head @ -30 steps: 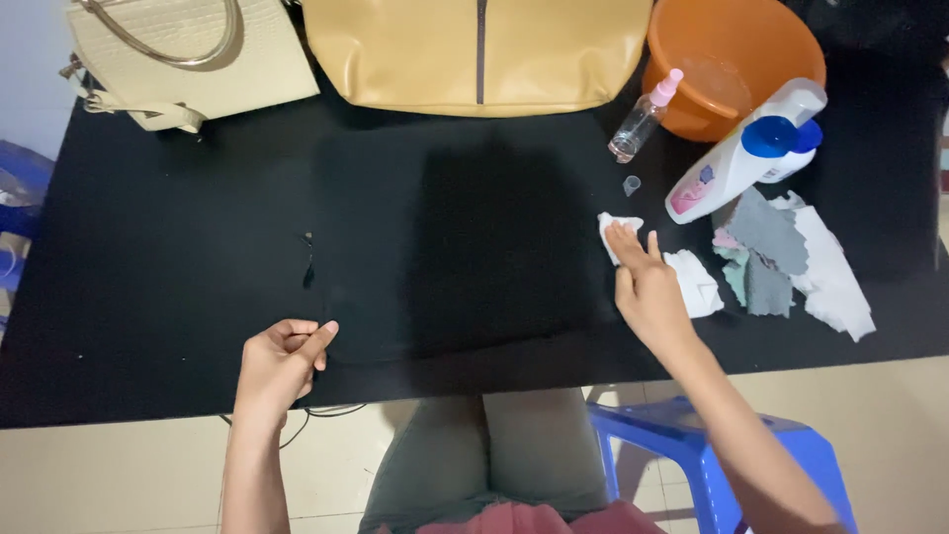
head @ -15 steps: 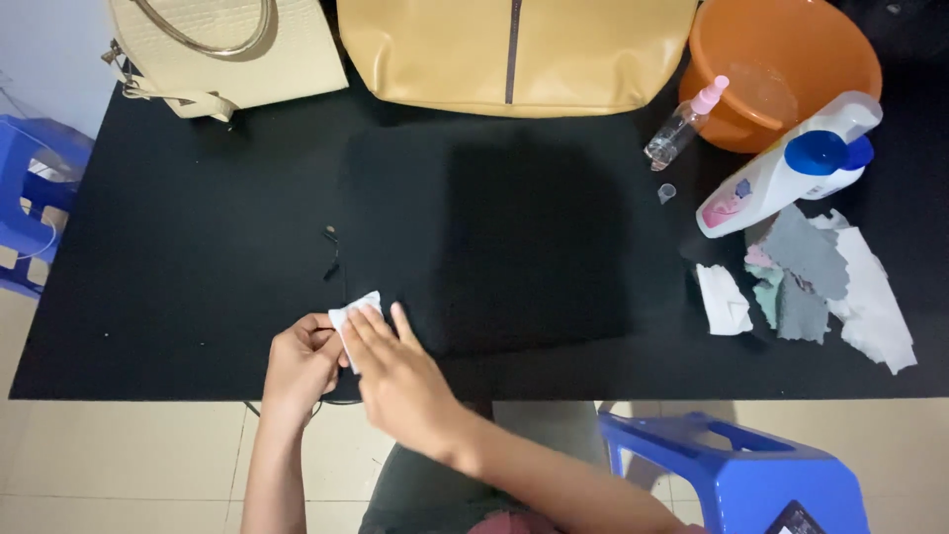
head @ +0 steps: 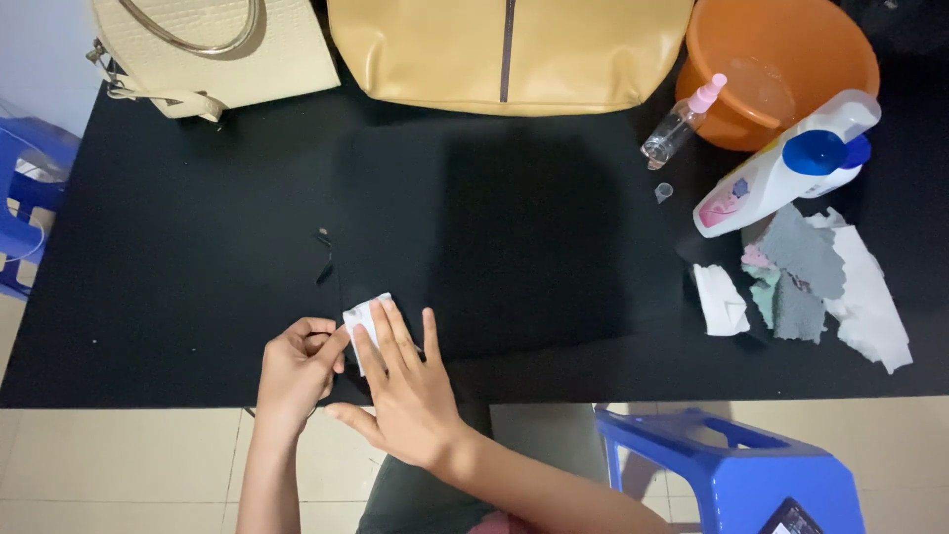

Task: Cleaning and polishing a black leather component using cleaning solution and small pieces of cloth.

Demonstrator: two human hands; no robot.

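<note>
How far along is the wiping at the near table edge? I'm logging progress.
Looks done: soiled scraps piled at the far right. In hand: the right hand presses a white wipe flat on the black table; the left hand pinches its edge. Left: both bags, the tan bag included, lie untouched.

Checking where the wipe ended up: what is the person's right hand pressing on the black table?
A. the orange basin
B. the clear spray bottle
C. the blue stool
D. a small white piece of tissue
D: the right hand lies flat on the small white tissue, beside the left hand.
</note>
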